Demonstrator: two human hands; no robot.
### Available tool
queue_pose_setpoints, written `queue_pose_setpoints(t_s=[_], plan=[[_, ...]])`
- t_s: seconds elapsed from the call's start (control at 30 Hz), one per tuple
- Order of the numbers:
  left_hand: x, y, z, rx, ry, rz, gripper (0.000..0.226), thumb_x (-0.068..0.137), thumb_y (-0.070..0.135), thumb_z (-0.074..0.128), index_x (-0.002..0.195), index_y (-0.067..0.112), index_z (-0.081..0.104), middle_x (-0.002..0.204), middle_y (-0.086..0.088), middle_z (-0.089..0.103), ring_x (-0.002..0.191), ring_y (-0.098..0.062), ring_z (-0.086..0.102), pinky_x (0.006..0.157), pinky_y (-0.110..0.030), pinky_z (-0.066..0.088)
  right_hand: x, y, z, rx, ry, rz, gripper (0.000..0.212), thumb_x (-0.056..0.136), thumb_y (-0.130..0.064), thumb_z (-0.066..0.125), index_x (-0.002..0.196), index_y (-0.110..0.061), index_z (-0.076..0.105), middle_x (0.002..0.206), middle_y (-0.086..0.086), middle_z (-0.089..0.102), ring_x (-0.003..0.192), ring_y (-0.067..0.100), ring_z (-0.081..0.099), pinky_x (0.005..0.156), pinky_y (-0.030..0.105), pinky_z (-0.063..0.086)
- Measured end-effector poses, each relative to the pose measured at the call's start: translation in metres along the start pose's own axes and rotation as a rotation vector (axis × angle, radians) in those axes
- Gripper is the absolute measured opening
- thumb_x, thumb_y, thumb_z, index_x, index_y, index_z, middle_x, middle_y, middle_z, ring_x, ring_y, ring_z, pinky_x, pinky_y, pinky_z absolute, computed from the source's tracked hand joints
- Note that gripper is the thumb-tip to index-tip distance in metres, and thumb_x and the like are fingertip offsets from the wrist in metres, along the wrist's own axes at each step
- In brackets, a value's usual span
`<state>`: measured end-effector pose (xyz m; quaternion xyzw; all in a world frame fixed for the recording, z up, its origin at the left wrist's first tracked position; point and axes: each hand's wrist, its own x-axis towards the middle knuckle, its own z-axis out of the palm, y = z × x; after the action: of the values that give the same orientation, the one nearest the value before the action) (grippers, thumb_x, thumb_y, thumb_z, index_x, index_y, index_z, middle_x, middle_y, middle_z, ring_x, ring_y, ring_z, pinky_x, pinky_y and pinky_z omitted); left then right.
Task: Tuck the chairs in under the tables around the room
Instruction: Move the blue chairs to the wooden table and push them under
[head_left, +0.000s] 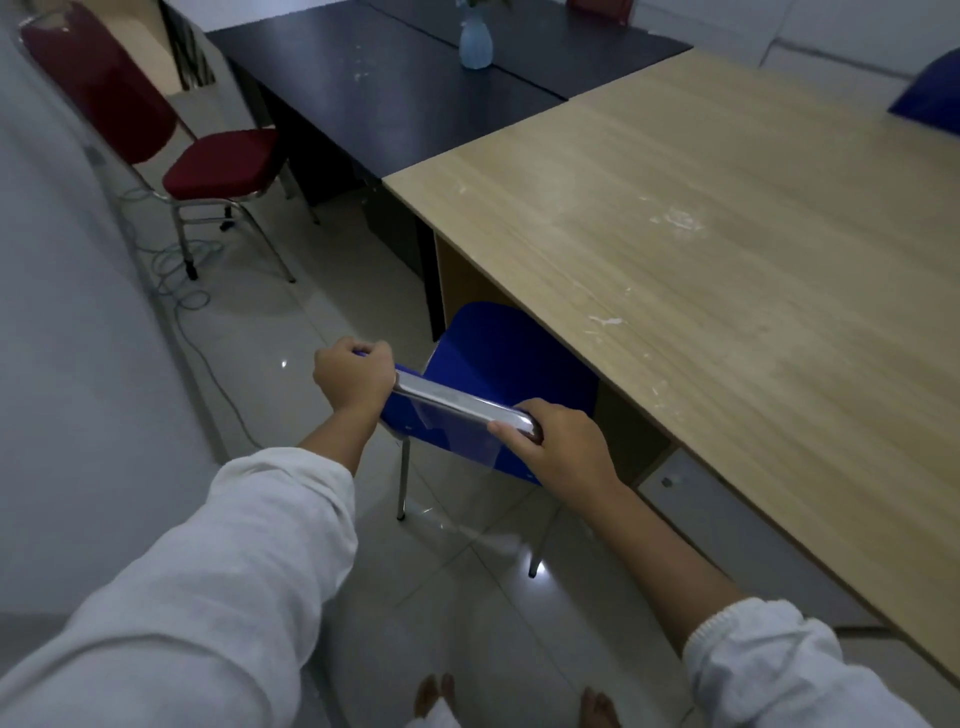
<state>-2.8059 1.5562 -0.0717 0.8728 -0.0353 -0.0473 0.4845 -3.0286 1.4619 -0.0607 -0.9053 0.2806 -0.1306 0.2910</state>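
Note:
A blue plastic chair (498, 358) with thin metal legs stands at the near edge of the light wooden table (727, 249), its seat partly under the tabletop. My left hand (356, 376) grips the left end of the chair's backrest top. My right hand (558, 441) grips the right end of that same backrest. A red padded chair (218, 163) with a chrome frame stands apart from the dark table (384, 98), at the upper left near the wall.
A pale blue vase (475, 44) stands on the dark table. Cables (182, 270) lie on the tiled floor along the left wall. Another blue chair (930, 96) shows at the wooden table's far right edge. A drawer unit (727, 519) sits under the wooden table.

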Motion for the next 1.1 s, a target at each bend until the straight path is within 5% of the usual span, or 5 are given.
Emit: queue_pose_setpoints(t_s=[0.37,0.5,0.63,0.83,1.1], plan=[[0.048,0.051,0.054,0.082,-0.5,0.232,0.007,0.082,0.023,0.061,0.085,0.017,0.061,0.111,-0.015,0.061,0.092,-0.023,0.06,0.063,-0.024,0.042,0.01,0.01,0.015,0.038,0.269,0.183,0.046,0.092,-0.054,0.047,0.111,-0.015,0.063,0.091,-0.002,0.064,0.075,0.01,0.056,0.058,0.022,0.042],[0.054,0.061,0.077,0.104,-0.472,0.29,0.013,0.079,0.025,0.06,0.077,0.013,0.064,0.101,-0.016,0.064,0.086,-0.024,0.061,0.067,-0.028,0.041,0.016,0.014,0.023,0.131,0.427,0.264,0.044,0.092,-0.055,0.04,0.103,-0.019,0.063,0.087,-0.005,0.061,0.073,0.009,0.054,0.06,0.026,0.044],[0.058,0.06,0.077,0.146,-0.426,0.319,0.02,0.08,0.022,0.058,0.073,0.005,0.064,0.086,-0.015,0.065,0.076,-0.023,0.058,0.062,-0.027,0.037,0.024,0.018,0.039,0.492,0.709,0.539,0.041,0.095,-0.041,0.044,0.068,-0.016,0.062,0.053,-0.009,0.045,0.051,0.01,0.04,0.052,0.027,0.033],[0.058,0.065,0.079,0.127,-0.447,0.345,0.02,0.084,0.015,0.057,0.084,-0.001,0.068,0.081,-0.009,0.061,0.063,-0.005,0.049,0.051,-0.016,0.034,0.036,0.027,0.038,0.555,0.73,0.38,0.039,0.085,-0.019,0.042,0.047,-0.015,0.037,0.042,-0.007,0.029,0.041,0.009,0.03,0.046,0.023,0.029],[0.07,0.084,0.104,0.087,-0.458,0.322,0.019,0.083,0.016,0.058,0.084,0.001,0.068,0.09,-0.012,0.064,0.077,-0.018,0.055,0.053,-0.019,0.036,0.067,0.054,0.026,0.542,0.759,0.371,0.034,0.079,-0.015,0.04,0.045,-0.013,0.036,0.042,-0.007,0.026,0.039,0.008,0.028,0.044,0.022,0.022]])
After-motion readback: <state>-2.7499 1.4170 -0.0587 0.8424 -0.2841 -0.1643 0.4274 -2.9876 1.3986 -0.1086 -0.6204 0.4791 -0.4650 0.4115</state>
